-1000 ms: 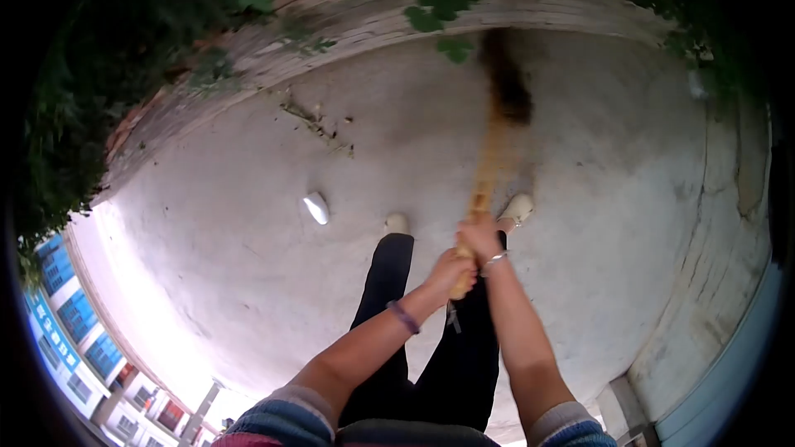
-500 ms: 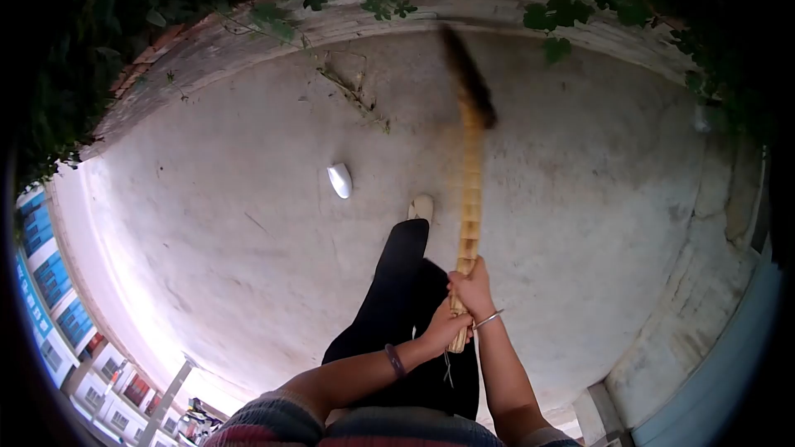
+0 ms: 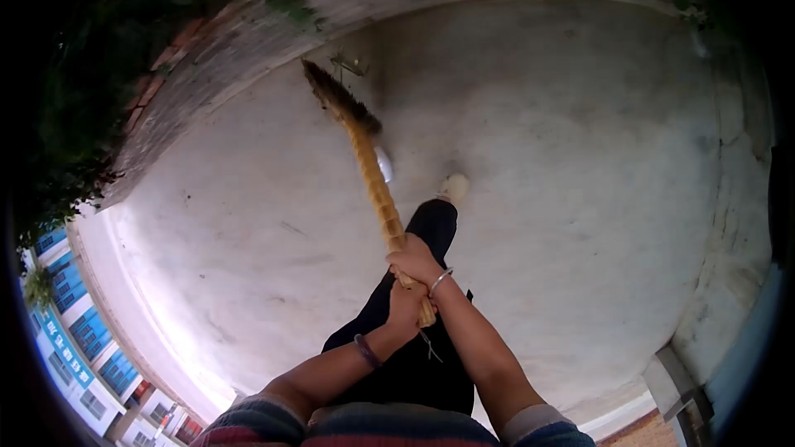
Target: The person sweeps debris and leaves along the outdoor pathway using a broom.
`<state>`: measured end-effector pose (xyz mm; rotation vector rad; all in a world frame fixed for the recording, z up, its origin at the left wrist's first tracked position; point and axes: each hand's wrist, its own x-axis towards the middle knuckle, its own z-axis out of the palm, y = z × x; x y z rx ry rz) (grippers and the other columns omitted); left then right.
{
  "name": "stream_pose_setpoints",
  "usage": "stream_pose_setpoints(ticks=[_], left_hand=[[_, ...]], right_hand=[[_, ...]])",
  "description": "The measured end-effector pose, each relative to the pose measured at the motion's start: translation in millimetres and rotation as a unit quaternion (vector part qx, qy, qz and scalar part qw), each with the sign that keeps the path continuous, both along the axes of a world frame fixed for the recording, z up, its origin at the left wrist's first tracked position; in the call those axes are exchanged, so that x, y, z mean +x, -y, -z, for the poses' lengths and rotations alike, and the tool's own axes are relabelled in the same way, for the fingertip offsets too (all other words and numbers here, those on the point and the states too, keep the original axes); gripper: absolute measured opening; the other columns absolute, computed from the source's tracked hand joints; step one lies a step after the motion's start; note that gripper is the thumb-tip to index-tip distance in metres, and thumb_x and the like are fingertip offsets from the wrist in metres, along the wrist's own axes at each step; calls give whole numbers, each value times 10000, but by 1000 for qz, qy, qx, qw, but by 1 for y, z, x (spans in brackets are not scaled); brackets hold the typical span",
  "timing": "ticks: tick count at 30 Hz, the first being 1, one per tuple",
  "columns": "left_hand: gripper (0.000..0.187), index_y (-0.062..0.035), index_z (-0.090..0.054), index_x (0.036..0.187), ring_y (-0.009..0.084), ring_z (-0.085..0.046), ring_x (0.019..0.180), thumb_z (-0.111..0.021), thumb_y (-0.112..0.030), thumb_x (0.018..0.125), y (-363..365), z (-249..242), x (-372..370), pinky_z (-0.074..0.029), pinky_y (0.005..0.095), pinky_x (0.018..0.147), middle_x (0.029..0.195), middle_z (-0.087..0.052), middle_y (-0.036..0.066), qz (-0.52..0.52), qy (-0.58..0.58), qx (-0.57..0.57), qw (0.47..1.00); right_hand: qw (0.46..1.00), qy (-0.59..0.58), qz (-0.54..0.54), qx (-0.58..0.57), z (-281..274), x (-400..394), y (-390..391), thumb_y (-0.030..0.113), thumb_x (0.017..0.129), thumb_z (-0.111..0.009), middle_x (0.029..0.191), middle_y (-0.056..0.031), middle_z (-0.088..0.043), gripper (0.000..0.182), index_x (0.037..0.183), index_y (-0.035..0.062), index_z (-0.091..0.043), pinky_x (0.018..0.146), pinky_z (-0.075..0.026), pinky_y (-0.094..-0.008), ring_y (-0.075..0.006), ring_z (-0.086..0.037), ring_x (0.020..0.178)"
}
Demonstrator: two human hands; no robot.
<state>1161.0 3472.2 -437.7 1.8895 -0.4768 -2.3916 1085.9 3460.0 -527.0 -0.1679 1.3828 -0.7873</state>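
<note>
Both my hands are wrapped round the long bamboo-like handle of a broom (image 3: 380, 199). My right hand (image 3: 417, 259), with a silver bangle at the wrist, grips higher up. Closed just below it near the butt end is my left hand (image 3: 406, 308), a dark bracelet on that wrist. A thin cord hangs from the butt. The handle slants up and left to dark bristles (image 3: 344, 99) low over the concrete floor. Beyond the bristles lies a plant sprig (image 3: 349, 64). A shiny white object (image 3: 384, 165) shows beside the handle, which partly covers it.
A low wall (image 3: 257, 62) with leaves hanging over it curves round the far side. My shoe (image 3: 454, 188) stands on the concrete floor (image 3: 563, 199), right of the white object. Buildings with blue windows (image 3: 74, 306) show beyond the left edge.
The broom has swung left, its bristles passing from right of the white object to its upper left, by the sprig. Both hands moved left with the handle, still gripping it.
</note>
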Motion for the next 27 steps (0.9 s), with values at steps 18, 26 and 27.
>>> stream_pose_setpoints(ticks=[18,26,27], left_hand=[[71,-68,-461,781,138,-476,468,-480,-129,749,236,128,223,-405,234,392,619,-491,41,22,-101,82,991],[234,-57,-433,1008,191,-576,717,-428,-33,775,212,49,373,-505,317,586,854,-533,63,-220,-11,-17,975],[257,-56,-423,1026,189,-578,710,-428,-19,772,200,42,384,-506,315,577,860,-536,68,-183,9,-19,983]], right_hand=[[957,-267,-88,79,91,185,233,152,646,-534,873,-258,-579,370,906,-111,-507,758,-469,-410,-389,-573,845],[976,-102,-187,-49,26,377,248,152,655,-572,751,-262,-589,359,899,-80,-446,689,-473,-429,-378,-597,752],[978,-121,-163,-54,18,386,236,155,658,-572,756,-262,-587,375,926,-70,-436,684,-473,-430,-387,-591,756]])
